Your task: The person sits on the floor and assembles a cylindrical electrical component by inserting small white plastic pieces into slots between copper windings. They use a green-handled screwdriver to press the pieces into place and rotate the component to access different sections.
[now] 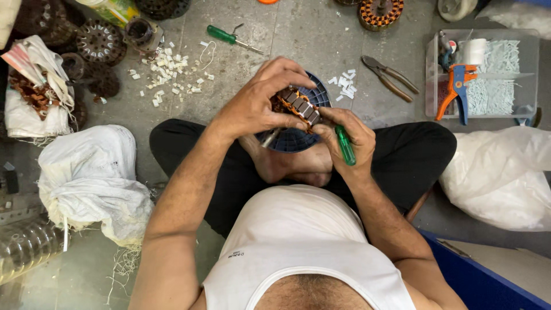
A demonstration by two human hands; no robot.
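Basically sitting cross-legged on a grey concrete floor [321, 40], both hands up over the lap. Left hand [258, 103] curled over the top of a motor stator [298, 105], fingers wrapped round it and gripping it from above, copper windings and dark slots showing between the fingers. Right hand [347, 135] closed too, fingertips pressed against the stator's lower right edge while pinching a green-handled tool [345, 146] that points down past the palm; can't tell what kind of tip it has. Stator held right above a round blue plastic piece [295, 139] resting on the feet.

Around the spot: another green-handled screwdriver [229, 37] lying on the floor up top, a scatter of little white bits [169, 74] next to it, pliers [387, 74] off to the right, and a clear plastic box [528, 57] holding white strips plus an orange and blue stripper tool [456, 89]. White sacks [92, 178] on the left, another white bag [505, 178] on the right, more wound stators [379, 12] near the top edge.
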